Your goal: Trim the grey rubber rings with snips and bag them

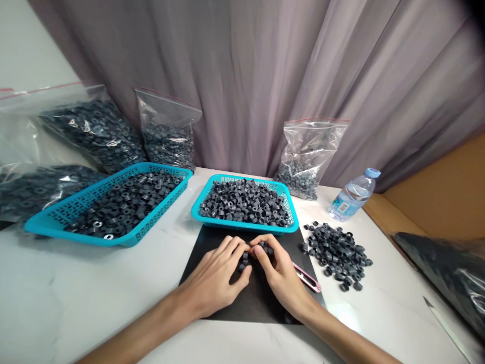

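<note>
Over the black mat my two hands meet at the fingertips. My left hand curls around a few small dark grey plastic rings, thumb on the near side and fingers on the far side. My right hand has thumb and forefinger closed together, with more of the dark rings between its fingers. Just beyond the hands, a turquoise basket full of the same rings overlaps the mat's far edge. A pink-handled cutter lies partly under my right wrist.
A loose ring pile lies right of the mat, near a water bottle. Another turquoise basket stands left. Filled zip bags stand behind, including a right one. A white-handled blade and cardboard box are far right.
</note>
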{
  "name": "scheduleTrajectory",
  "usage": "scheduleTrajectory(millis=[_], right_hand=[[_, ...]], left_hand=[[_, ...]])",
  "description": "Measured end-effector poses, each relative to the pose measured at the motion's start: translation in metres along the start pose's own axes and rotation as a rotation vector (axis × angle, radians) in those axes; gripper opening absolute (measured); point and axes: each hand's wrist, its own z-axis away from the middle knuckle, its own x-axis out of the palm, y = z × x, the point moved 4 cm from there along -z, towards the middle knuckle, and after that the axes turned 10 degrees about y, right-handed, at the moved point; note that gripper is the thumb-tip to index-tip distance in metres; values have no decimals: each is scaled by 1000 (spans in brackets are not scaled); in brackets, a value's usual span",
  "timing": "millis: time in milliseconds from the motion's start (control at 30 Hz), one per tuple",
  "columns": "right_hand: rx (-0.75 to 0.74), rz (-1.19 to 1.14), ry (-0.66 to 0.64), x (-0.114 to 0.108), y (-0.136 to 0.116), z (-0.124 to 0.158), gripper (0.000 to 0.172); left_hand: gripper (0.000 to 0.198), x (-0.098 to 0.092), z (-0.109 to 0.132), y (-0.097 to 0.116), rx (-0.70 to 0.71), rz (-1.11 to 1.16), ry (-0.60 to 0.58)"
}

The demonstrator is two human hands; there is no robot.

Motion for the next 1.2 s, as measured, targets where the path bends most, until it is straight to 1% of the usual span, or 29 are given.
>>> scheduleTrajectory(millis=[100,267,333,433,500,533,667,733,800,833,867,900,967,1000,1033,1067,1167,1200], right_hand=[[-55,54,-26,-1,-4,0,17],[-132,182,-71,1,-8,4,16],[-178,226,-112,2,-11,5,16],[-240,301,-158,-1,-18,3,14],[-274,354,-156,-8,-25,-3,10],[-286,386,-146,-14,-29,-8,9],[-268,611,-88,-47,-46,-30,21],[-232,750,-166,-62,-51,-34,20],[-208,821,-313,-72,-54,-28,17],[-200,817,-397,-75,-54,-21,15],[-193,790,-473,-76,-53,-13,17],[-182,755,-529,-77,-51,-4,24],[-147,698,-582,-77,-45,12,38],[-127,682,-587,-76,-41,18,39],[-106,668,-588,-75,-37,23,37],[-82,653,-589,-74,-33,26,32],[-3,579,-587,-71,-26,26,12],[19,547,-572,-70,-25,24,8]], left_hand=[[22,-7,-5,-2,1,36,75],[18,-20,-13,-13,-51,115,252],[17,-21,-14,-17,-59,134,281],[18,-18,-16,-19,-32,174,274],[21,-16,-18,-19,-9,198,262],[22,-15,-20,-19,-1,205,257],[26,-14,-28,-18,15,204,244],[27,-16,-28,-17,12,202,239],[31,-16,-25,-14,9,189,213],[34,-16,-22,-11,13,179,187],[38,-14,-19,-7,25,168,152],[44,-12,-17,-2,46,157,112],[59,-4,-13,9,117,146,36],[64,0,-11,14,157,139,11],[65,5,-11,18,189,129,-1],[60,9,-11,21,209,117,0],[31,16,-13,21,203,80,53],[23,17,-13,19,198,72,76]])
